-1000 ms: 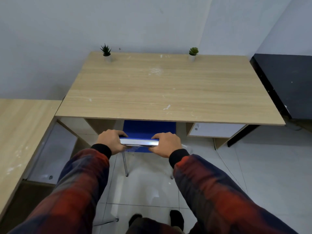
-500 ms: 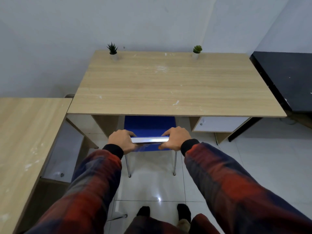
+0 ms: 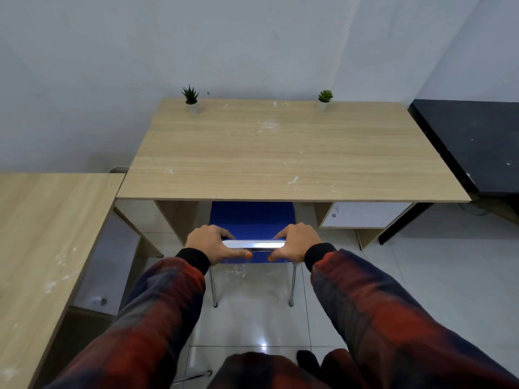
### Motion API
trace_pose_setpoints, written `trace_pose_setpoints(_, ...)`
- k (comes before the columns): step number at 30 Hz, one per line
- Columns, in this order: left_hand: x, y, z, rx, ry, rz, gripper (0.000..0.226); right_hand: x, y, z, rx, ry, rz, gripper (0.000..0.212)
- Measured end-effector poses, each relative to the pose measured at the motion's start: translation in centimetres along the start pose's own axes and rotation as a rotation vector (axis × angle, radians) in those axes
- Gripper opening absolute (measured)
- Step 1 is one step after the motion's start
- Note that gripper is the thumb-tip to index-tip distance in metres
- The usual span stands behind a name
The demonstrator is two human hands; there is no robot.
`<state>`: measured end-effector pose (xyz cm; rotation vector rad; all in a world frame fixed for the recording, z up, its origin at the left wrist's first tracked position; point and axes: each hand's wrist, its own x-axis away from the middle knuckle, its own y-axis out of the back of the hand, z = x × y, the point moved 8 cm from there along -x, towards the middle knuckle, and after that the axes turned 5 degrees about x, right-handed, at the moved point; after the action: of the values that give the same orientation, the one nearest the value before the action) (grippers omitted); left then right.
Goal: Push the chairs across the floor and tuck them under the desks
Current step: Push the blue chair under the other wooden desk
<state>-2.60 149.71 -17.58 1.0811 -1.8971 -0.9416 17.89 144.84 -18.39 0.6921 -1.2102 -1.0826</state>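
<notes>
The blue chair [image 3: 252, 217] sits half hidden beneath the tabletop [image 3: 280, 153]. Left hand [image 3: 209, 244] and right hand [image 3: 295, 242] each keep a closed grip on its chrome backrest bar [image 3: 254, 244].

Chair [image 3: 252, 217]: blue seat, chrome backrest rail and legs. Worktop [image 3: 280, 153]: pale wood grain, flecked with white marks. Second worktop [image 3: 42, 234] at left: same wood grain. Surface [image 3: 474, 141] at right: black. Two potted plants [image 3: 191, 98] [image 3: 325, 99]: green, in pale pots. Sleeves [image 3: 157, 313]: red and dark navy plaid, black cuffs. Thumbnails orange. Floor [image 3: 449, 276]: glossy white tiles. Wall: pale grey.
</notes>
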Motion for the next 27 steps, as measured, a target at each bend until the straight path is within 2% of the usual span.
trace_pose_setpoints(9, 1.3, -0.3, 0.1, 0.033, -0.002, 0.005, 0.101, 0.8, -0.7, 0.2, 0.01, 0.011, -0.015, 0.059)
trace_pose_setpoints(14, 2.4, -0.4, -0.5, -0.102, -0.047, -0.126, 0.113, 1.7, -0.9, -0.2, -0.03, 0.002, -0.1, 0.043)
trace_pose_setpoints(17, 3.5, -1.1, -0.3, -0.057, -0.002, -0.215, 0.097, 2.4, -0.7, -0.1, 0.0, -0.033, -0.214, 0.038)
trace_pose_setpoints(19, 4.7, -1.8, -0.7, -0.047, 0.053, -0.273, 0.08, 3.1, -0.8, -0.2, -0.017, -0.073, -0.251, 0.041)
trace_pose_setpoints(21, 5.8, -3.2, -1.3, -0.079, 0.115, -0.272, 0.074, 3.9, -1.1, -0.4, -0.055, -0.1, -0.272, 0.046)
trace_pose_setpoints(27, 7.9, -5.6, -3.4, -0.06, 0.195, -0.271, 0.099, 6.8, -2.7, -1.3, -0.156, -0.005, -0.245, 0.071)
